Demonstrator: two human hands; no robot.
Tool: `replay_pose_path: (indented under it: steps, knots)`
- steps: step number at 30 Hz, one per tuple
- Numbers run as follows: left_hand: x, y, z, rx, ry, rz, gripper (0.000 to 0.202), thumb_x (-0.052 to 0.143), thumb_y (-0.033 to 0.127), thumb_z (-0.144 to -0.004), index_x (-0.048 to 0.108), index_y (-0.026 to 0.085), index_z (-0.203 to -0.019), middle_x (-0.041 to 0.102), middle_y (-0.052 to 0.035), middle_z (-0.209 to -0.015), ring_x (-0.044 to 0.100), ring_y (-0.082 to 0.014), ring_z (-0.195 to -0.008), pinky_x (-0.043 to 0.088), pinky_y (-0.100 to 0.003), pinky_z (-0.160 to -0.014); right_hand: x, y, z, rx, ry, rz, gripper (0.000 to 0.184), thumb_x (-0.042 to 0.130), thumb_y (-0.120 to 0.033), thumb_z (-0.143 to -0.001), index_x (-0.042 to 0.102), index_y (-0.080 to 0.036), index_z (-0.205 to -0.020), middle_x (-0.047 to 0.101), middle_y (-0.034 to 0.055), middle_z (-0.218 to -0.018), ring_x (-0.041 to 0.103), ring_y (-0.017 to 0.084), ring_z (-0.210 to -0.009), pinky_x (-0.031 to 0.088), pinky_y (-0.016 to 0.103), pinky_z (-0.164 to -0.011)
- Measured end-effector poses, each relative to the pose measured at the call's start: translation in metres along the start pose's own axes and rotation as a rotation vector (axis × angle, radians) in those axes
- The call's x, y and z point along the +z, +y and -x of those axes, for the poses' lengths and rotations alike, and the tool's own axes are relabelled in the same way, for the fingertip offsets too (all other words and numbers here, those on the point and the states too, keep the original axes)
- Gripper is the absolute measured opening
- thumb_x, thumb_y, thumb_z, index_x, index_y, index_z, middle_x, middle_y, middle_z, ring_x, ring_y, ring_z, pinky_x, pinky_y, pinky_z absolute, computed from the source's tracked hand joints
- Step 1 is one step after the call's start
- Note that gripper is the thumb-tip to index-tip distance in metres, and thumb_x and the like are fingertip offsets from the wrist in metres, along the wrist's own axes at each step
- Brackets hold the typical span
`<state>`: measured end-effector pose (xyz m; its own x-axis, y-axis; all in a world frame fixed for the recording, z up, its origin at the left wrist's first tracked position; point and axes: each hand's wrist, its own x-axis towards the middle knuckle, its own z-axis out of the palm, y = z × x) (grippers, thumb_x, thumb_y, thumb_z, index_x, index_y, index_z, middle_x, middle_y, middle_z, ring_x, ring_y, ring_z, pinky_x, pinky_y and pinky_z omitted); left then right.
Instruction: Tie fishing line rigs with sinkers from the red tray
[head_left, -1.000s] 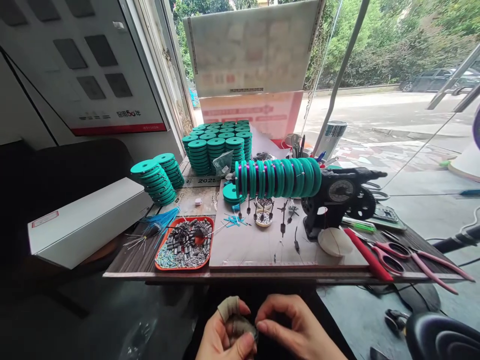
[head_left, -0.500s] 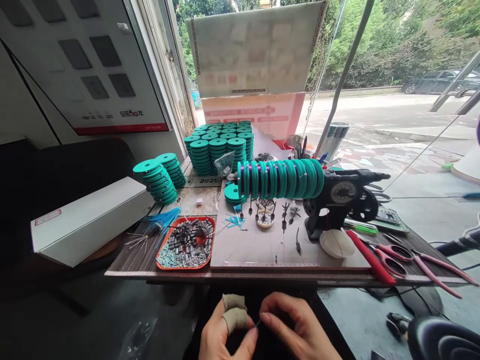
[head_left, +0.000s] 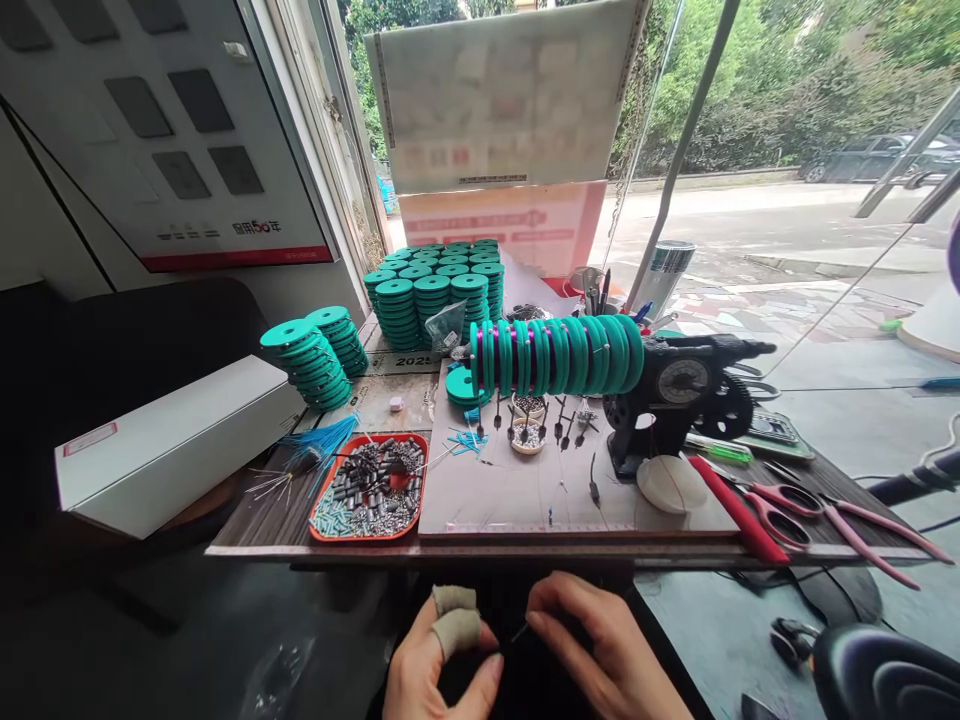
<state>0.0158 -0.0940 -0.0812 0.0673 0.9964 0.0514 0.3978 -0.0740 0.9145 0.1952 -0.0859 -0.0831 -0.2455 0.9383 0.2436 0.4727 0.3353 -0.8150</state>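
The right hand (head_left: 604, 645), at the lower centre of the frame, is pinching a short, thin, bluish-grey piece (head_left: 519, 633) between thumb and forefinger. The piece is projecting toward the left hand (head_left: 431, 670), just to the left in the frame. Two fingers of the left hand are wearing beige fabric finger covers (head_left: 457, 633). Its thumb and forefinger tips are standing close together; whether they are gripping anything cannot be told.

Above the hands, a flat, pale rectangular board (head_left: 480, 505) is lying on the dark wood-grain table (head_left: 255, 515). Small dark weights with wire stems (head_left: 523, 432) are lying near the board's middle. To the left, an orange-rimmed rectangular tray (head_left: 425, 490) is holding dark cylindrical and small pale-blue parts. At centre right, a black mechanical winder (head_left: 679, 385) is carrying a row of green ring-shaped spools (head_left: 555, 357). Pink-handled scissors (head_left: 780, 515) are resting at the table's right side. Behind, stacked green disc spools (head_left: 435, 290) are standing at the upper centre.
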Motion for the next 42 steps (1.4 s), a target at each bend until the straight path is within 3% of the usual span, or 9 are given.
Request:
replay_pose_path:
  steps: [3, 6, 12, 18, 21, 24, 28, 34, 42]
  knots:
    - [-0.003, 0.009, -0.005, 0.015, -0.038, -0.113, 0.015, 0.075, 0.026, -0.061, 0.071, 0.028, -0.075, 0.066, -0.0019, -0.087, 0.060, -0.0193, -0.079, 0.048, -0.023, -0.072, 0.003, -0.002, 0.000, -0.039, -0.023, 0.009, 0.029, 0.039, -0.032, -0.089, 0.056, -0.015, -0.073, 0.060, 0.0008, -0.067, 0.054, 0.006, -0.060, 0.040, 0.012, -0.054]
    - [-0.001, 0.014, -0.007, 0.074, -0.044, -0.208, 0.009, 0.075, 0.021, -0.062, 0.070, 0.027, -0.067, 0.067, -0.0017, -0.082, 0.060, -0.0198, -0.080, 0.047, -0.024, -0.073, 0.006, -0.003, 0.000, -0.068, -0.022, 0.014, 0.030, 0.039, -0.032, -0.090, 0.056, -0.015, -0.073, 0.060, 0.0010, -0.067, 0.054, 0.006, -0.060, 0.041, 0.012, -0.054]
    - [0.004, 0.000, -0.003, 0.159, -0.018, -0.206, 0.007, 0.069, 0.026, -0.069, 0.067, 0.024, -0.063, 0.065, -0.0011, -0.077, 0.060, -0.0170, -0.073, 0.047, -0.022, -0.068, 0.006, -0.002, -0.002, -0.112, 0.024, 0.039, 0.026, 0.040, -0.028, -0.090, 0.055, -0.015, -0.073, 0.059, 0.0004, -0.067, 0.054, 0.006, -0.059, 0.041, 0.012, -0.054]
    - [-0.005, 0.021, -0.010, -0.053, -0.143, -0.250, 0.019, 0.073, 0.015, -0.060, 0.069, 0.027, -0.074, 0.066, 0.0001, -0.088, 0.060, -0.0186, -0.081, 0.047, -0.022, -0.071, 0.007, -0.004, -0.002, -0.169, 0.051, 0.114, 0.027, 0.037, -0.029, -0.091, 0.054, -0.016, -0.074, 0.060, 0.0000, -0.067, 0.056, 0.006, -0.059, 0.042, 0.013, -0.054]
    - [-0.005, 0.033, -0.016, -0.111, -0.215, -0.242, 0.013, 0.070, 0.018, -0.065, 0.070, 0.026, -0.074, 0.068, 0.0005, -0.082, 0.060, -0.0180, -0.079, 0.046, -0.022, -0.072, 0.009, -0.005, -0.002, -0.232, 0.083, 0.171, 0.032, 0.034, -0.032, -0.093, 0.054, -0.017, -0.074, 0.060, 0.0000, -0.065, 0.055, 0.006, -0.058, 0.042, 0.014, -0.053]
    - [-0.004, 0.034, -0.017, -0.163, -0.197, -0.242, 0.007, 0.068, 0.017, -0.066, 0.071, 0.023, -0.067, 0.070, -0.0016, -0.075, 0.061, -0.0200, -0.078, 0.045, -0.023, -0.071, 0.010, -0.006, -0.003, -0.297, 0.134, 0.237, 0.035, 0.030, -0.032, -0.094, 0.052, -0.016, -0.071, 0.058, 0.0001, -0.061, 0.052, 0.006, -0.054, 0.039, 0.014, -0.050]
    - [-0.002, 0.024, -0.013, -0.213, -0.150, -0.092, 0.007, 0.070, 0.021, -0.065, 0.073, 0.020, -0.071, 0.070, -0.0044, -0.073, 0.061, -0.0193, -0.072, 0.047, -0.021, -0.064, 0.012, -0.008, -0.005, -0.334, 0.176, 0.266, 0.035, 0.028, -0.031, -0.094, 0.050, -0.017, -0.071, 0.057, -0.0003, -0.060, 0.051, 0.006, -0.054, 0.038, 0.014, -0.050]
    - [0.004, 0.009, -0.010, -0.332, -0.189, 0.241, 0.022, 0.073, 0.035, -0.063, 0.068, 0.014, -0.061, 0.056, 0.0023, -0.048, 0.048, -0.0094, -0.048, 0.038, -0.016, -0.048, 0.009, -0.009, -0.003, -0.306, 0.166, 0.250, 0.033, 0.030, -0.030, -0.094, 0.051, -0.017, -0.072, 0.057, -0.0003, -0.062, 0.052, 0.006, -0.055, 0.039, 0.014, -0.051]
    - [0.010, -0.007, -0.006, -0.351, -0.098, 0.481, 0.033, 0.082, 0.043, -0.053, 0.069, 0.015, -0.063, 0.059, 0.0008, -0.053, 0.051, -0.0096, -0.051, 0.043, -0.016, -0.052, 0.003, -0.011, -0.001, -0.010, -0.149, 0.078, 0.017, 0.046, -0.022, -0.084, 0.057, -0.015, -0.073, 0.060, 0.0007, -0.068, 0.054, 0.007, -0.061, 0.039, 0.013, -0.056]
